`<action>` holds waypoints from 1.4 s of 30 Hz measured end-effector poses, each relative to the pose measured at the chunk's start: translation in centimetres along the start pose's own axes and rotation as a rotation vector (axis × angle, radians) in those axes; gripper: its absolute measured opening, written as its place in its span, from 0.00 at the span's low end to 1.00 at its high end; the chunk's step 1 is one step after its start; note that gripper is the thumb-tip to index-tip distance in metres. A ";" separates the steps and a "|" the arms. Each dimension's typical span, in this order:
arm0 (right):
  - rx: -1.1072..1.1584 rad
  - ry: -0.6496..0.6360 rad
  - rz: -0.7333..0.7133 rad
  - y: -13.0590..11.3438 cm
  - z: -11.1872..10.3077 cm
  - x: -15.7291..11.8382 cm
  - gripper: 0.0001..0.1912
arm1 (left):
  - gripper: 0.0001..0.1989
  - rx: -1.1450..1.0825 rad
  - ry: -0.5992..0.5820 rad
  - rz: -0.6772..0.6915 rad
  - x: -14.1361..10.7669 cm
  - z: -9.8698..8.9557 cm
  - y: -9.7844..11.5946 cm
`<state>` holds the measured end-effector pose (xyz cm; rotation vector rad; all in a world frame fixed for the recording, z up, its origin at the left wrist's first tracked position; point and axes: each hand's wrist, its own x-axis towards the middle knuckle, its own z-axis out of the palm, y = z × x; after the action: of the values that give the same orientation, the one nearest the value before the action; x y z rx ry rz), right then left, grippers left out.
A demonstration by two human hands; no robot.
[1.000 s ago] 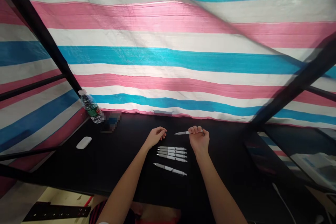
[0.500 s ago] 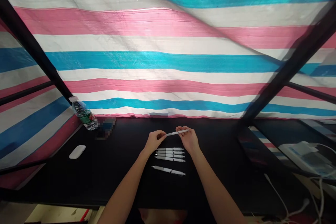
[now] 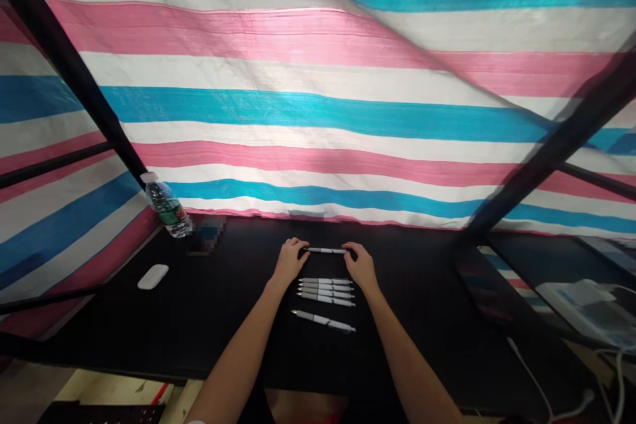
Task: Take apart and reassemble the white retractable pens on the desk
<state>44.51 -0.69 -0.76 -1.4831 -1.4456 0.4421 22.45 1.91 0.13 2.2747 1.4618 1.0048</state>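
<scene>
A slim white pen (image 3: 325, 250) lies level across the far part of the black table (image 3: 124, 324), and its two ends disappear into my fingers. My left hand (image 3: 289, 262) pinches the left end, and my right hand (image 3: 360, 264) pinches the right end. Just nearer to me, several white pens (image 3: 325, 290) lie side by side in a tight row, tips to the left. Another white pen (image 3: 322, 321) lies slightly slanted, a little apart from that row and closer to me.
A plastic water bottle (image 3: 166, 209) with a green label stands at the far left corner beside a pixelated object (image 3: 209, 235). A white mouse (image 3: 153, 276) lies on the left. Striped tarpaulin (image 3: 318, 112) and black poles rise behind. A white cable (image 3: 527, 371) runs at lower right.
The pen has swung from slanted to level, and my left hand has closed on its left end. At first my right hand alone held it. Both hands now sit lower and wider apart.
</scene>
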 end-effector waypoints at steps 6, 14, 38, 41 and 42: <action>-0.168 0.084 -0.021 0.8 -0.4 -0.1 0.13 | 0.10 0.094 0.028 -0.100 -0.4 -0.8 0.4; -0.211 0.115 -0.063 1.3 0.5 -0.5 0.12 | 0.12 0.114 -0.078 -0.164 -0.5 -0.6 1.2; 0.016 0.064 -0.001 -0.8 -0.1 -0.3 0.07 | 0.20 0.064 0.008 -0.122 -0.5 -0.1 1.6; 0.142 -0.159 -0.069 -2.2 -0.7 -0.4 0.06 | 0.19 0.012 0.057 -0.196 -0.4 -0.3 1.4; 0.145 -0.258 -0.126 -2.7 -0.8 -0.5 0.06 | 0.19 0.002 0.062 -0.211 -0.3 -0.3 1.3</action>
<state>43.58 -2.00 1.61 -1.2454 -1.6613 0.6642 23.10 0.95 0.94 2.0541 1.6868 1.0168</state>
